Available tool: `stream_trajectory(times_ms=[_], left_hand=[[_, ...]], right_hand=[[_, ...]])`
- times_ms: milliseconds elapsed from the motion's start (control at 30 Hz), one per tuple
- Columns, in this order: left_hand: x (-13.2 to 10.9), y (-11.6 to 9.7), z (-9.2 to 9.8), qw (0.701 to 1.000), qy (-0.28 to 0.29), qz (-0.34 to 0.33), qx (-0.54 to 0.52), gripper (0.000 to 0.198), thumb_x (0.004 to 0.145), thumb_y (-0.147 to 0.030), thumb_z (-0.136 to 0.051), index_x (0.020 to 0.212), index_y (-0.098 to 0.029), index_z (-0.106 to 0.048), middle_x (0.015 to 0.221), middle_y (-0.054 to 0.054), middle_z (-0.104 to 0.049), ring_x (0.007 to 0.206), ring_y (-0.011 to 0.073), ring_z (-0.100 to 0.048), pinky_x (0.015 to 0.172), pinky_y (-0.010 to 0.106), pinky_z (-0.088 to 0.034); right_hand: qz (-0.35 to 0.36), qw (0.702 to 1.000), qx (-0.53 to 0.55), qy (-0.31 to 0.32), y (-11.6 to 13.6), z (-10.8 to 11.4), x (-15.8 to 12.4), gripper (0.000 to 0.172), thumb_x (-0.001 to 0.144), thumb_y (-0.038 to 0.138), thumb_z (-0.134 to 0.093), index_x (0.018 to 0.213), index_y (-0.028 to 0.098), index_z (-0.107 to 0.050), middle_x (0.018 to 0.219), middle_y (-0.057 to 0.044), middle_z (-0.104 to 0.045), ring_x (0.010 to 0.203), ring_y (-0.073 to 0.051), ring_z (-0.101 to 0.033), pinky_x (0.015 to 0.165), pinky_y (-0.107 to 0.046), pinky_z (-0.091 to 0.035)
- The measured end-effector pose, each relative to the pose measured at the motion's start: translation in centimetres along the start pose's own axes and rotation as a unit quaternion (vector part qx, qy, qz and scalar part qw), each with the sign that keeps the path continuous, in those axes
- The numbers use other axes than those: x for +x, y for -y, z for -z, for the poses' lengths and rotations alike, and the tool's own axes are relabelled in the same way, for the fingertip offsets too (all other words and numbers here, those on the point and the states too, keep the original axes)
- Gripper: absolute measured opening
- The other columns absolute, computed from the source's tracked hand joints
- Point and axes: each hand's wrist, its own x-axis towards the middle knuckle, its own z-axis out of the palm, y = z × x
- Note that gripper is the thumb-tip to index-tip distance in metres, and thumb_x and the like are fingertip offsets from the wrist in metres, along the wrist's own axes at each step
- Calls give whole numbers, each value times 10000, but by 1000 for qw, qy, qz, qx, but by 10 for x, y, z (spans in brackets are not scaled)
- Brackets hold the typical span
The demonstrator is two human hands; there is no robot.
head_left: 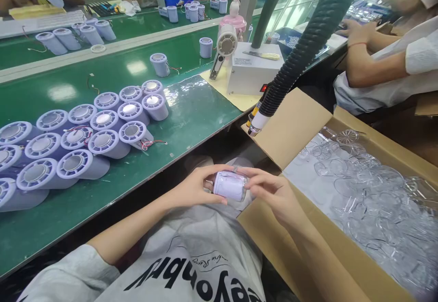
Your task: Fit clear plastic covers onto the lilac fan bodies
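The person's left hand (192, 188) curls its fingers around the left end of a pale purple cylinder (230, 185), thumb on top. The right hand (273, 193) pinches the cylinder's other end between fingertips and thumb, where the surface looks clear and glossy. The cylinder lies on its side between the two hands, held over the lap above a grey shirt (191, 261) with black lettering, just off the near edge of the green table (191, 119).

Just beside the right hand stands an open cardboard box (290, 128), its flap raised toward the table, filled with clear plastic parts (369, 201) lying on a plastic liner. On the table to the left sits a tight cluster of similar cylinders (85, 142) lying on their sides, round vented ends facing the camera, a few trailing red and black wires. A single one (159, 64) stands apart farther back.

A black ribbed hose (308, 42) comes down from above, its tip hanging over the box flap. Behind it rests a white box-shaped machine (253, 69) on a yellow mat. At the upper right, a co-worker's hand (357, 33) rests on the bench, the white sleeve (420, 51) below it.
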Motion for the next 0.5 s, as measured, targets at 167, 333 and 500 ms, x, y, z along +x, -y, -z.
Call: stream_trajectory(times_ms=[167,333,500], left_hand=[[-6,-3,1,998,-18,63,-26,824,626,-371,-858,1365,-234,-522,1166,99,-653,742,143,-643,664,277,-553],[-8,-9,6,999,-4,22,30,808,640,-376,-851,1371,-262,-526,1238,106,-644,915,211,-662,760,317,-563],[-9,-11,6,995,14,-87,41,762,645,-316,-858,1345,-293,-558,1384,95,-576,1254,282,-552,1057,429,-453]], right_hand=[[126,977,-168,27,-9,-4,-10,337,824,207,-730,1146,287,-674,1404,-58,-558,1250,-287,-561,1049,-464,-470],[97,988,-119,26,-16,-4,-14,359,807,259,-768,1141,261,-636,1378,-87,-579,1222,-304,-582,993,-463,-523],[53,997,-49,30,-9,-4,-14,412,755,280,-821,1125,272,-641,1307,-64,-632,1129,-276,-636,938,-424,-563]])
